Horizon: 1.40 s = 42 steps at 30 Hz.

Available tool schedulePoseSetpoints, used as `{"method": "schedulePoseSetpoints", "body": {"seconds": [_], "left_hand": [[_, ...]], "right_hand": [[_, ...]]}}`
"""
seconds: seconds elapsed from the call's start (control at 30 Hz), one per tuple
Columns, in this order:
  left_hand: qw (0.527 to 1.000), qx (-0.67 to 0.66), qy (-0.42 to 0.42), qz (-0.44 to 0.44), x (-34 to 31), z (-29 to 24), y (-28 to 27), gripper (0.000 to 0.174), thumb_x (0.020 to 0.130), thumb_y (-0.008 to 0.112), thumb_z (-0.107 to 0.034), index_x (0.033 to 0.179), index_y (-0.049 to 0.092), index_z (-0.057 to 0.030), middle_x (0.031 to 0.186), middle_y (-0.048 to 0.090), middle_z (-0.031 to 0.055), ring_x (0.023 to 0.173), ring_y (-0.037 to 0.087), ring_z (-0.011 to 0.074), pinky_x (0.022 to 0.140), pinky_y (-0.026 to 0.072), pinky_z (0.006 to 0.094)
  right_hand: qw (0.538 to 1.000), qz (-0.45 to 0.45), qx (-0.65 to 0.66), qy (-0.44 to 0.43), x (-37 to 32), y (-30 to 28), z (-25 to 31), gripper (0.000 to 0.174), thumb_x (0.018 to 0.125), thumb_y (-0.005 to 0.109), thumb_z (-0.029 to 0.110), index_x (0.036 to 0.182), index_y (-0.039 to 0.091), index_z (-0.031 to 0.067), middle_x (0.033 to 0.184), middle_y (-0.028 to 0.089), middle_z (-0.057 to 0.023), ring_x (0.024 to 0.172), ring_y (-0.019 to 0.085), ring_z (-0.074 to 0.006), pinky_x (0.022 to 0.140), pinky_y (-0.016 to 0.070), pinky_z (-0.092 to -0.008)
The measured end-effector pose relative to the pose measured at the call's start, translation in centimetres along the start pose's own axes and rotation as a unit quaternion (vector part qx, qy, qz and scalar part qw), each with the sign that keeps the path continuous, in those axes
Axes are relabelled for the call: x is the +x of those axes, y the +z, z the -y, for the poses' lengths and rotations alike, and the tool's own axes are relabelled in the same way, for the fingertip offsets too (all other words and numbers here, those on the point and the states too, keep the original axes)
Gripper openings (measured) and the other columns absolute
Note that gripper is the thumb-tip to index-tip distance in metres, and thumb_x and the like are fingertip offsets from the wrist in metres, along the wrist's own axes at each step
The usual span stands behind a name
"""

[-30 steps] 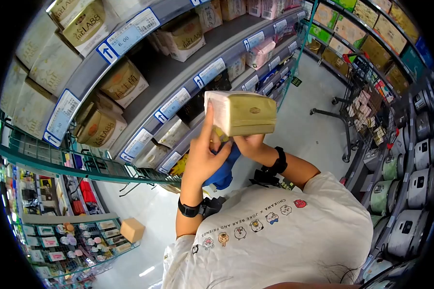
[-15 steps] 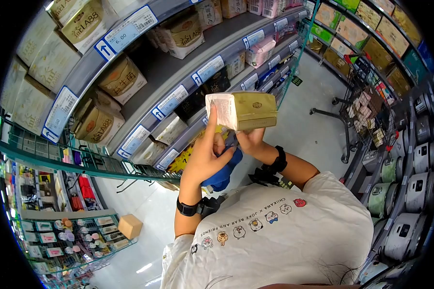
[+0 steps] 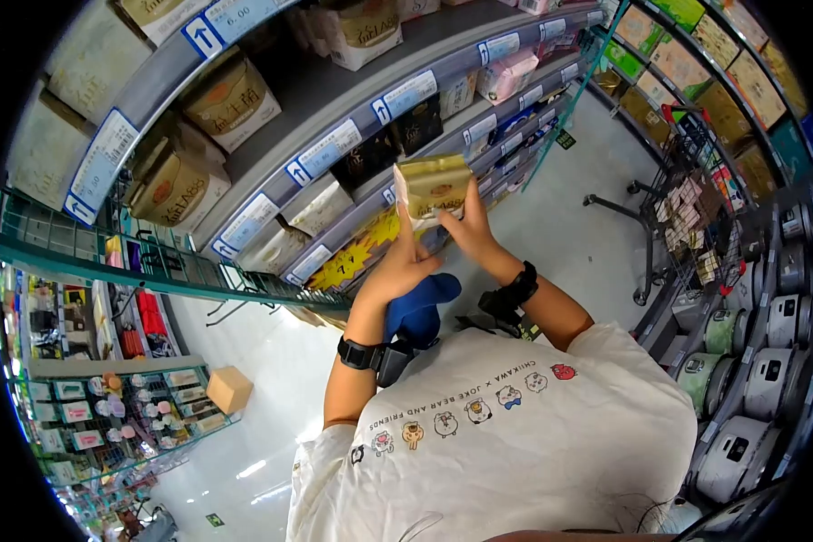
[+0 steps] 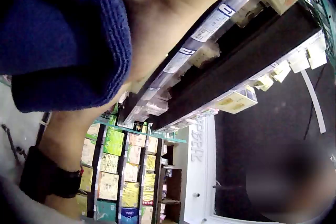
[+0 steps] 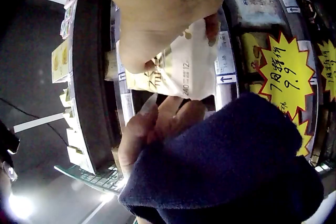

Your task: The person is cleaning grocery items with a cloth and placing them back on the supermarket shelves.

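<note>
A gold and white soft package (image 3: pixel 435 185) is between the two hands in the head view, its gold front facing up. The right hand (image 3: pixel 475 237) grips its right side and lower edge, thumb on the front. The left hand (image 3: pixel 397 269) has its index finger along the package's left edge and its other fingers bent. In the right wrist view, the left hand (image 5: pixel 157 127) touches the lower edge of the white and gold package (image 5: pixel 191 64). Dark blue cloth (image 3: pixel 415 312) hangs beside the left hand; the cloth (image 4: pixel 68 40) hides part of it in the left wrist view.
Shelves of packages (image 3: pixel 230 104) with price tags (image 3: pixel 325 149) stand ahead and to the left. A yellow sign (image 3: pixel 343 266) is on the lower shelf. A loaded shopping cart (image 3: pixel 686 203) stands at the right, near boxed appliances (image 3: pixel 768 370). A cardboard box (image 3: pixel 229 389) is at left.
The package has been turned so its printed gold front shows instead of its side and gold face. The right hand has come up along its right side. The view has shifted slightly over the shelves.
</note>
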State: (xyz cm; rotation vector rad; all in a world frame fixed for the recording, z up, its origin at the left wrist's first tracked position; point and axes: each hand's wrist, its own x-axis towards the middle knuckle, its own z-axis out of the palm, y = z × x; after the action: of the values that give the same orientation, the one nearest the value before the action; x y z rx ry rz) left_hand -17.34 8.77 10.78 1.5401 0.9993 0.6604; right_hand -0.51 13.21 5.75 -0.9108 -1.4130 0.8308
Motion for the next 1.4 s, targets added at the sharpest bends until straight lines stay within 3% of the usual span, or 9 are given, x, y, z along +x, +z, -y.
{"method": "schedulePoseSetpoints", "body": {"seconds": [0.2,0.37,0.53,0.63,0.83,0.93,1.1,1.23,1.4], "left_hand": [[0.992,0.106,-0.06,-0.034,-1.1,-1.6,0.0,0.081,0.076,0.063,-0.012,0.139,0.015,0.0024,0.084,0.053,0.0129,0.067,0.051,0.0172,0.061,0.0442,0.0298],[0.98,0.189,-0.017,-0.067,-2.2,-0.8,-0.6,0.045,0.083,0.061,-0.029,0.105,0.047,0.0081,0.073,0.06,0.0189,0.065,0.058,0.0279,0.059,0.044,0.0376],[0.964,0.237,-0.096,-0.075,-3.0,-0.4,-2.0,0.049,0.083,0.058,-0.032,0.113,0.048,0.0055,0.08,0.062,0.0244,0.08,0.059,0.0416,0.072,0.0453,0.0442],[0.956,0.248,-0.071,-0.137,-3.8,-1.4,-2.5,0.044,0.083,0.059,-0.032,0.106,0.051,0.0051,0.07,0.06,0.0234,0.075,0.059,0.0417,0.067,0.0452,0.0434],[0.96,0.204,-0.088,-0.169,-4.7,-1.1,-4.0,0.041,0.086,0.055,-0.032,0.102,0.051,0.0055,0.075,0.06,0.0244,0.073,0.059,0.0403,0.065,0.0438,0.0427],[0.958,0.201,-0.052,-0.197,-4.5,0.2,-4.3,0.031,0.089,0.052,-0.027,0.098,0.055,0.0035,0.071,0.059,0.0207,0.063,0.055,0.0282,0.061,0.0418,0.0365],[0.971,0.179,-0.007,-0.157,-4.2,-1.5,-4.1,0.033,0.09,0.05,-0.026,0.083,0.055,0.0057,0.066,0.053,0.0219,0.059,0.05,0.0246,0.059,0.0411,0.0365],[0.969,0.208,0.006,-0.137,-3.9,-2.3,-4.0,0.034,0.088,0.054,-0.027,0.077,0.055,0.0052,0.06,0.048,0.0209,0.053,0.045,0.023,0.053,0.038,0.037],[0.969,0.213,0.053,-0.111,-3.1,-2.7,-3.5,0.03,0.08,0.063,-0.02,0.066,0.054,0.005,0.051,0.047,0.0162,0.044,0.044,0.0253,0.047,0.0365,0.0353]], "right_hand": [[0.995,0.095,-0.027,0.033,0.3,-0.2,0.1,0.053,0.074,0.065,0.011,0.12,0.04,0.001,0.107,0.054,-0.0144,0.101,0.054,-0.0248,0.087,0.0418,-0.0359],[0.984,0.144,-0.087,0.06,0.3,-0.1,-0.1,0.053,0.075,0.068,0.015,0.12,0.043,0.0006,0.108,0.056,-0.0141,0.102,0.055,-0.0236,0.087,0.0428,-0.0351],[0.98,0.181,-0.046,0.069,1.2,0.5,0.5,0.06,0.076,0.068,0.015,0.128,0.041,0.0023,0.115,0.055,-0.0138,0.11,0.052,-0.0222,0.088,0.0435,-0.0357],[0.979,0.194,0.023,0.062,1.5,1.7,0.5,0.059,0.078,0.064,0.007,0.131,0.038,0.0035,0.114,0.053,-0.0078,0.105,0.05,-0.0136,0.08,0.0453,-0.0254],[0.955,0.265,0.019,0.135,2.3,1.5,1.4,0.058,0.081,0.059,0.006,0.134,0.036,0.0019,0.113,0.052,-0.0068,0.104,0.049,-0.0112,0.078,0.046,-0.025],[0.951,0.265,0.032,0.155,2.1,1.3,1.0,0.054,0.083,0.06,0.02,0.13,0.04,0.0018,0.112,0.054,-0.0095,0.097,0.051,-0.0143,0.083,0.0439,-0.0282],[0.953,0.216,0.109,0.184,1.3,0.5,3.3,0.047,0.086,0.054,0.023,0.125,0.037,0.0026,0.108,0.05,-0.0077,0.094,0.049,-0.0123,0.079,0.0424,-0.0264],[0.95,0.218,0.085,0.208,0.6,-0.8,4.9,0.051,0.084,0.053,0.021,0.129,0.036,0.0052,0.1,0.048,-0.0017,0.083,0.045,-0.0061,0.066,0.0394,-0.0202],[0.95,0.229,0.092,0.19,-0.7,-2.5,3.2,0.06,0.085,0.059,0.029,0.132,0.034,0.0019,0.11,0.053,-0.0084,0.095,0.051,-0.0129,0.078,0.0443,-0.0259]]}}
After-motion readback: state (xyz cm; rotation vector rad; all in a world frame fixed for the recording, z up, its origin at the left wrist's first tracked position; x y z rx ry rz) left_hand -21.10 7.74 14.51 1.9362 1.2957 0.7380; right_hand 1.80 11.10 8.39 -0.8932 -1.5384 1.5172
